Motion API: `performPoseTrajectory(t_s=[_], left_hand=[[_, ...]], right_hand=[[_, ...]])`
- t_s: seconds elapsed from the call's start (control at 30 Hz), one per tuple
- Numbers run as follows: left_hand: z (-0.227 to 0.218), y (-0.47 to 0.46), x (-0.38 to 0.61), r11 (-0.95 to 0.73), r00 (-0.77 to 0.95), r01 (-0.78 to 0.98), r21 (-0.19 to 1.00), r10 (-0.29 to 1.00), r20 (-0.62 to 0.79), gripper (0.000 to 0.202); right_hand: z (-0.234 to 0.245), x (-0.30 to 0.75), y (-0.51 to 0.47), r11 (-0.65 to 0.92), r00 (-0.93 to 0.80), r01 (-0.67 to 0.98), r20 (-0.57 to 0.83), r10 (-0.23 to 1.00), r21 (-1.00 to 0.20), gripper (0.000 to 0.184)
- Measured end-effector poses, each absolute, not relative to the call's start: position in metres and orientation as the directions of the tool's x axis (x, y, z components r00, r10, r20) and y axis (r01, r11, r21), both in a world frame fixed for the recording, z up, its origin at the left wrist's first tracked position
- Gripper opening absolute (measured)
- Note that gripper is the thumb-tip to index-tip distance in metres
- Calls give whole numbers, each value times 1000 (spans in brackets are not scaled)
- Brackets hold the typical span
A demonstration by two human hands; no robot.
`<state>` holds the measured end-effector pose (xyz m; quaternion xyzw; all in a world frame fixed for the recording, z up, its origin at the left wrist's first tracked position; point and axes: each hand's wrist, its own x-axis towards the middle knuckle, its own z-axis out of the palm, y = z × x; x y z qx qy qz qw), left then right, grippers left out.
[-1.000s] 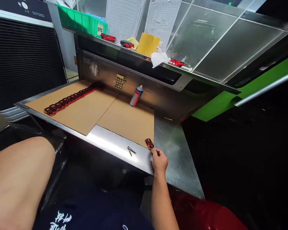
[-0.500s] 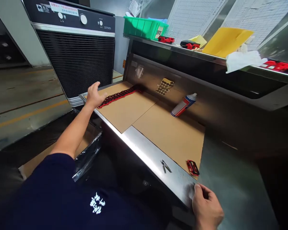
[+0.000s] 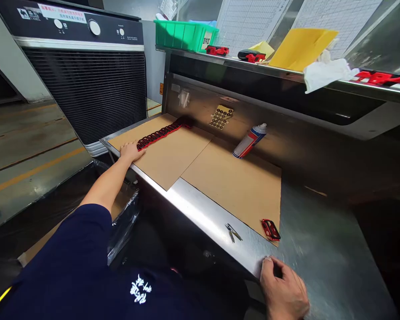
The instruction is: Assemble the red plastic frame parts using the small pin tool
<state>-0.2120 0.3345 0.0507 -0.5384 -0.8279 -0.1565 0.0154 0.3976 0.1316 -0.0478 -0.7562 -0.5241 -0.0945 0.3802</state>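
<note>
My left hand (image 3: pixel 130 152) lies flat on the left cardboard sheet (image 3: pixel 173 155), fingers stretched toward the near end of a long row of red and black parts (image 3: pixel 160 133). My right hand (image 3: pixel 283 291) rests on the near edge of the steel bench (image 3: pixel 320 262), fingers curled over the corner, holding nothing that I can see. A single red and black part (image 3: pixel 270 229) lies on the corner of the right cardboard sheet (image 3: pixel 236 182), just beyond my right hand. A small pair of metal tweezers (image 3: pixel 232 232) lies on the steel to its left.
A spray can (image 3: pixel 249 141) leans against the back panel beside a sheet of dark round stickers (image 3: pixel 221 116). The shelf above holds a green bin (image 3: pixel 183 34), yellow paper (image 3: pixel 302 48), a white cloth (image 3: pixel 325 73) and red parts (image 3: pixel 375 78). A large louvred machine (image 3: pixel 86 84) stands left.
My left hand has dropped from the air onto the cardboard at the near end of the row of parts. My right hand stays on the bench edge. The view shifted slightly.
</note>
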Motion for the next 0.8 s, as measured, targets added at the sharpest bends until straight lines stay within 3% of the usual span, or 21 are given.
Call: performPoseTrajectory(t_s=[0.3,0.47,0.6,0.8], left_hand=[[46,316,-197,378,-428,896,231,874,229,61],[39,320,-143,247,-286,950,190,934,216,56],[41,374,-85,141,-174,974,175,967,188,55],[66,497,-30,248,-279,955,163,938,206,46]], right_hand=[[-51,399,134,-136,366,915,640,676,-379,31],[-54,401,134,-73,320,927,670,669,-369,31],[-52,400,132,-84,345,914,649,678,-398,30],[-46,404,130,-63,297,930,638,711,-362,33]])
